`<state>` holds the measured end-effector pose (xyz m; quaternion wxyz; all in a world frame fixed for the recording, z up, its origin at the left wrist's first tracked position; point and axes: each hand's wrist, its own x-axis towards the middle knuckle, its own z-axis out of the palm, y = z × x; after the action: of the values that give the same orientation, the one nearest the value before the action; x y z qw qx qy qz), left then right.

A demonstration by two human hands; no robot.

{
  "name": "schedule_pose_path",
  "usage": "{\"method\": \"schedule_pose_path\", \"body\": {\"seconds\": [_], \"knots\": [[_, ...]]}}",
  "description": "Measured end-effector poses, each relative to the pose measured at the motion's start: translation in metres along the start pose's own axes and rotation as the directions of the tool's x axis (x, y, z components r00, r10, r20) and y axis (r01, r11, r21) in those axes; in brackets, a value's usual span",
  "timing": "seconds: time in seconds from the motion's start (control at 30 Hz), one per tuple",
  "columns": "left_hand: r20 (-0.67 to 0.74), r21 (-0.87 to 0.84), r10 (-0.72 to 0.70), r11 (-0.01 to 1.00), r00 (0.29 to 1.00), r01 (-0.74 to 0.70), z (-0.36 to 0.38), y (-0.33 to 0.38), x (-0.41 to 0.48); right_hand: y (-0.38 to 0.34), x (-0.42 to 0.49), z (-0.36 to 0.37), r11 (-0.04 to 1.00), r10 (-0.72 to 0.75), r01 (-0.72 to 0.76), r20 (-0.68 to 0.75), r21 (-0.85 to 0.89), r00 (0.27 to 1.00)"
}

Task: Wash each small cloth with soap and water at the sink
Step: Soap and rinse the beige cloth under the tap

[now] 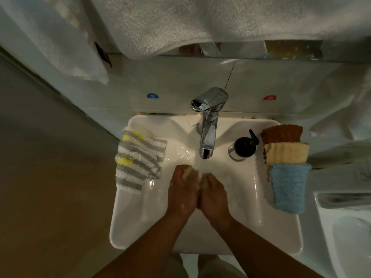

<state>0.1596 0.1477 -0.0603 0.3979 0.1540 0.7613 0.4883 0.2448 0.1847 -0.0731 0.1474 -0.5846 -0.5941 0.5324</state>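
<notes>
- White sink [124, 217] set against a tiled wall, pale towel [180, 23] draped overhead.
- Chrome tap [208, 125] at centre, running, stream landing between the hands.
- Left hand [183, 189] and right hand [213, 194] pressed side by side under the water, fingers curled round a small yellowish cloth [187, 171], mostly hidden in the grip.
- On the left rim: striped cloths [138, 159] in grey, white and yellow, piled.
- On the right rim: brown cloth [282, 133], cream cloth [287, 152], blue cloth [288, 187], overlapping in a row.
- Black soap dispenser [246, 146] between tap and brown cloth.

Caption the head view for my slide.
Left hand and right hand hold a pale yellow cloth under the chrome tap.
</notes>
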Motion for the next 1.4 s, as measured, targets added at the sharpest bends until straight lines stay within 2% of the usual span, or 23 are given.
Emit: {"method": "schedule_pose_path", "body": {"seconds": [0.07,0.1,0.2,0.23,0.3,0.37,0.43,0.53,0.6,0.7,0.77,0.87,0.97,1.03,1.1,1.17,1.23,1.27,1.3,1.4], "knots": [[-0.064,0.053,-0.055,0.997,0.996,0.058,-0.003,-0.001,0.01,-0.01,-0.021,-0.002,0.988,-0.063,0.052,0.073,0.145,0.995],[-0.047,0.022,-0.079,0.997,0.996,0.08,-0.003,-0.003,0.01,-0.013,-0.024,-0.004,0.978,-0.12,0.104,0.08,0.18,0.99],[0.057,-0.055,-0.042,0.997,0.998,0.045,0.003,-0.008,-0.009,-0.015,-0.011,-0.008,0.963,-0.248,0.248,-0.017,0.109,0.969],[0.088,-0.073,-0.031,0.997,0.996,0.038,0.006,-0.008,-0.017,-0.015,-0.002,-0.008,0.974,-0.217,0.222,-0.074,0.054,0.973],[0.141,-0.104,-0.018,0.994,0.99,0.033,0.008,-0.006,-0.023,-0.009,0.015,-0.009,0.998,-0.061,0.063,-0.109,0.015,0.992],[0.129,-0.055,0.058,0.997,0.99,-0.051,0.006,-0.002,-0.017,0.0,0.019,-0.008,0.998,0.046,-0.047,-0.032,-0.05,0.998],[0.049,0.013,0.128,0.992,0.991,-0.129,0.002,0.001,-0.009,0.002,0.008,-0.011,0.995,0.033,-0.029,0.037,-0.099,0.999],[-0.108,0.072,0.015,0.997,0.994,-0.007,-0.005,0.0,0.006,-0.005,-0.018,-0.014,0.984,-0.124,0.102,0.143,0.148,0.982],[-0.064,0.002,-0.086,0.996,0.994,0.086,-0.006,-0.004,0.007,-0.012,-0.021,-0.016,0.952,-0.201,0.147,0.183,0.269,0.962],[0.057,-0.068,-0.127,0.989,0.99,0.131,0.006,0.0,-0.014,-0.011,-0.004,-0.008,0.961,-0.249,0.242,0.046,0.131,0.967],[0.079,-0.115,-0.086,0.989,0.993,0.095,0.011,0.003,-0.026,-0.008,0.01,-0.006,0.982,-0.188,0.188,-0.051,-0.009,0.981],[0.049,-0.105,0.014,0.994,0.999,-0.009,0.01,0.003,-0.022,-0.011,0.016,-0.014,0.997,-0.046,0.042,-0.051,-0.068,0.998],[-0.075,-0.027,0.035,0.999,0.997,-0.037,0.004,0.006,-0.005,-0.019,0.002,-0.017,1.0,-0.019,0.019,0.003,-0.017,1.0],[-0.13,-0.035,-0.013,0.999,0.991,0.008,0.001,0.007,0.007,-0.022,-0.012,-0.012,0.993,-0.098,0.092,0.093,0.07,0.991],[-0.097,-0.124,-0.08,0.99,0.992,0.068,0.0,0.007,0.008,-0.02,-0.013,-0.007,0.985,-0.141,0.126,0.131,0.116,0.981],[-0.045,-0.073,-0.067,0.995,0.997,0.063,0.002,0.006,0.001,-0.012,-0.002,-0.002,0.986,-0.124,0.116,0.06,0.117,0.99],[0.053,-0.079,-0.02,0.997,0.998,0.024,0.006,0.007,-0.011,-0.003,0.017,-0.002,0.99,-0.125,0.12,-0.062,-0.072,0.99],[0.098,-0.079,0.003,0.997,0.995,0.005,0.007,0.006,-0.016,0.001,0.024,-0.003,0.984,-0.103,0.088,-0.097,-0.155,0.99],[0.12,-0.073,0.023,0.997,0.992,-0.015,0.007,0.007,-0.018,0.004,0.028,-0.005,0.988,-0.043,0.024,-0.12,-0.155,0.992],[0.044,-0.049,0.041,0.998,0.998,-0.039,-0.001,-0.001,-0.007,0.009,0.027,-0.009,0.976,0.198,-0.203,-0.076,-0.075,0.977]]}}
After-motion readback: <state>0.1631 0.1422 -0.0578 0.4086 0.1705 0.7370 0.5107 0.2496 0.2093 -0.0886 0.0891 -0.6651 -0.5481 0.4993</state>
